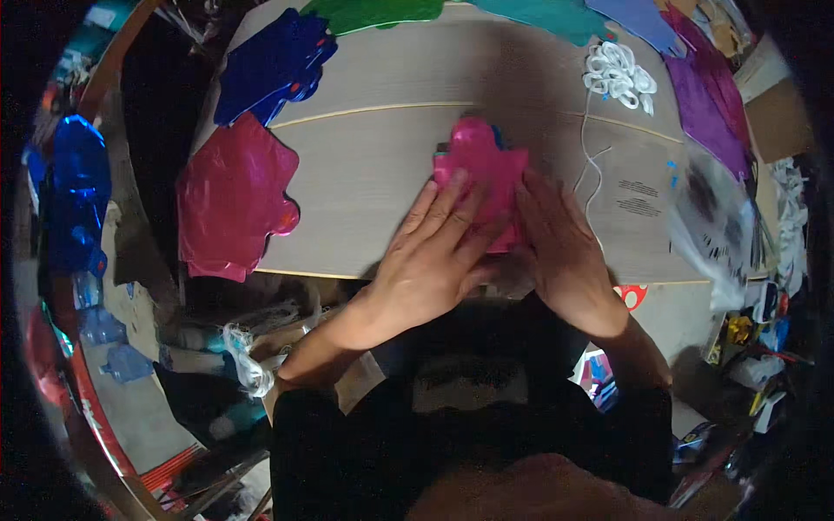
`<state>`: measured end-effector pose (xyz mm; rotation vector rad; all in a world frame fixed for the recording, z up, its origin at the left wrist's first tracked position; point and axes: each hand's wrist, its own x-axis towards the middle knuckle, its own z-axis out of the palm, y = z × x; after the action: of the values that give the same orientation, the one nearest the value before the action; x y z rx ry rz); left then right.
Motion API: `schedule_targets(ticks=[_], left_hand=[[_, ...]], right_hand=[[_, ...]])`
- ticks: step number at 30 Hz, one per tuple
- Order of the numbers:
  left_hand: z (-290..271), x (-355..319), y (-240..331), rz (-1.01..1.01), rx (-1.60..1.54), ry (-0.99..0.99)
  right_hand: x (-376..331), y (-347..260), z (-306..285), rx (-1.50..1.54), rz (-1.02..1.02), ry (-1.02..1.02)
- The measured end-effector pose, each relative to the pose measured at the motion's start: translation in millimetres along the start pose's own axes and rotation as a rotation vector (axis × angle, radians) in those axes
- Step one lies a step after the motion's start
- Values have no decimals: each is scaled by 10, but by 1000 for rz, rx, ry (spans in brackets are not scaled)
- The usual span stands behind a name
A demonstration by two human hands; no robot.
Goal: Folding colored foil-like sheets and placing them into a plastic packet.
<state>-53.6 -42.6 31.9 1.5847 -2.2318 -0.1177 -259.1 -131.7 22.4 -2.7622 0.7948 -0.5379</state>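
Observation:
A folded, shiny pink foil piece lies on the grey tabletop in front of me; it looks like a flat foil balloon. My left hand rests on its left and lower part, fingers stretched out and slightly spread. Along its right edge lies my right hand, fingers extended and pressed near the foil. Small dark bits show at the upper edges of the pink piece. Part of its lower end is hidden under my hands, and the fingers are slightly blurred.
Flat foil pieces ring the table: dark pink, dark blue, green, teal and purple. A white cord coil trails a strand down the right side. Clear plastic lies at the right edge.

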Motion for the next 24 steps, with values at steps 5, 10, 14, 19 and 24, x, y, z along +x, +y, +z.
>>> schedule_targets(ticks=[5,10,14,19,24], left_hand=[[-94,134,-9,-50,-17,-87],[-65,137,-12,-74,-22,-118],[-61,129,-14,-71,-9,-136],[-42,129,-11,-92,-25,-131],[-14,152,-25,-78,-32,-131]], right_hand=[[57,22,-24,12,-12,-61],[31,113,55,201,19,-14],[110,-38,-27,609,121,159],[219,59,-17,989,443,70],[456,247,-160,1073,485,-45]])
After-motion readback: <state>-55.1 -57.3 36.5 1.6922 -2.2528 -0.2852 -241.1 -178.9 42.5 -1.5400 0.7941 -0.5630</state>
